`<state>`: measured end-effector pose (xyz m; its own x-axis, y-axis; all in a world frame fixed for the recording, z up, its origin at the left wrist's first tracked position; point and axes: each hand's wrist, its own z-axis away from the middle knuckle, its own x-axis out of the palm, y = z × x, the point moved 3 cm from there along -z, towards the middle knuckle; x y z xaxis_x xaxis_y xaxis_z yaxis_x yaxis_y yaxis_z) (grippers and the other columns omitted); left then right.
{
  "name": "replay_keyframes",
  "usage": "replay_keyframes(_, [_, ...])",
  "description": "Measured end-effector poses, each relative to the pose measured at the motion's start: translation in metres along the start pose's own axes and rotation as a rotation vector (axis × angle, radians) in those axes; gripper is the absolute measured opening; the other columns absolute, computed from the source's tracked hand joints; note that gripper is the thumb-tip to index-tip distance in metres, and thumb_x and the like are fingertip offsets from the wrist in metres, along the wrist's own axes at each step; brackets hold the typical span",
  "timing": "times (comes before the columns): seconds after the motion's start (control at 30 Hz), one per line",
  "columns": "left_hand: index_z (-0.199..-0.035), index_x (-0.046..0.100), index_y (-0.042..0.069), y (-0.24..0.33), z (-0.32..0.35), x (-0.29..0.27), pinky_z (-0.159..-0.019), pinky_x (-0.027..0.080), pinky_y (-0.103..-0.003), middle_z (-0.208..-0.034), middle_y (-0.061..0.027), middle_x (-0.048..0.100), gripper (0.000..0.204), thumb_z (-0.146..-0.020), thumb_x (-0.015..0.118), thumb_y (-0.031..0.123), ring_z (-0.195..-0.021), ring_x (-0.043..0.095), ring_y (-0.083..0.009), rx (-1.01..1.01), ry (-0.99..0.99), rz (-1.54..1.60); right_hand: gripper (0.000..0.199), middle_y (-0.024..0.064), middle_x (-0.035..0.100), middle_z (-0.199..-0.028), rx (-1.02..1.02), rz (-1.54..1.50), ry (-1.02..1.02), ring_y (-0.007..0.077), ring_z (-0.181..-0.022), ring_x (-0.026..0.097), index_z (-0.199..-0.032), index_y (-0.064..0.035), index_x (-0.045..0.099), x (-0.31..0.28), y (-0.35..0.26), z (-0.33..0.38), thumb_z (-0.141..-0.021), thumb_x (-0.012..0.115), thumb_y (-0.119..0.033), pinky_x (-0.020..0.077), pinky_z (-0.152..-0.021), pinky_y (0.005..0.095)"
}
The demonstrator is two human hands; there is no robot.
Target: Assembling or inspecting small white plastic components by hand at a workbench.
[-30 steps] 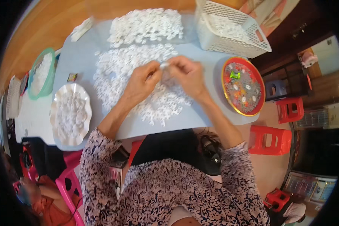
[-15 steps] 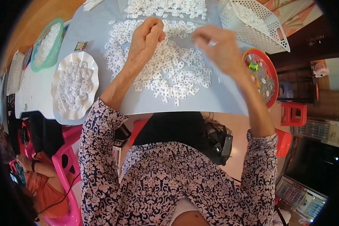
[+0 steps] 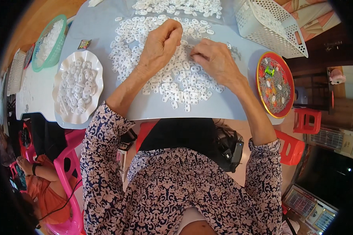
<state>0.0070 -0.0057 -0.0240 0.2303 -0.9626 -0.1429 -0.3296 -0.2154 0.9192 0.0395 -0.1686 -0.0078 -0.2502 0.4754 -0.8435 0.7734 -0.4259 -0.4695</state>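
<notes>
No legible txt, nos. or signs; sm. multicol. packet on blue tbl, far L side, has markings too tiny to read.

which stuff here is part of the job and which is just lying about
Likely part of the job:
loose white pieces around the left hand and right hand
scalloped white plate
red dish
perforated basket

Apparently just lying about:
small wrapped packet
red stools
black bag

Left hand curled, contents hidden. Right hand: anything between fingertips too small to tell. Top edge crops basket (far white pieces too).
</notes>
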Motion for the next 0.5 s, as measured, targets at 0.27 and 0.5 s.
replay_keyframes(0.27, [-0.090,0.055,0.001,0.002,0.000,-0.001,-0.053,0.040,-0.024,-0.064,-0.0013,0.050,0.013,-0.093,0.048,0.012,-0.059,0.045,-0.0076,-0.004,-0.024,-0.040,0.013,0.0107,0.062,-0.082,-0.033,-0.075,0.020,0.0266,-0.072,0.061,-0.090,-0.0041,0.067,0.000,-0.009,-0.005,-0.077,0.063,-0.003,0.0487,-0.064,0.0347])
replay_keyframes(0.5, [-0.090,0.055,0.001,0.000,-0.001,0.001,-0.052,0.039,-0.024,-0.064,-0.0016,0.050,0.013,-0.093,0.048,0.011,-0.058,0.045,-0.0082,0.022,-0.015,-0.025,0.017,0.0120,0.062,-0.082,-0.147,0.045,-0.028,0.0274,-0.076,0.061,-0.092,-0.0025,0.068,0.009,-0.010,-0.013,-0.077,0.064,-0.008,0.0489,-0.068,0.0359])
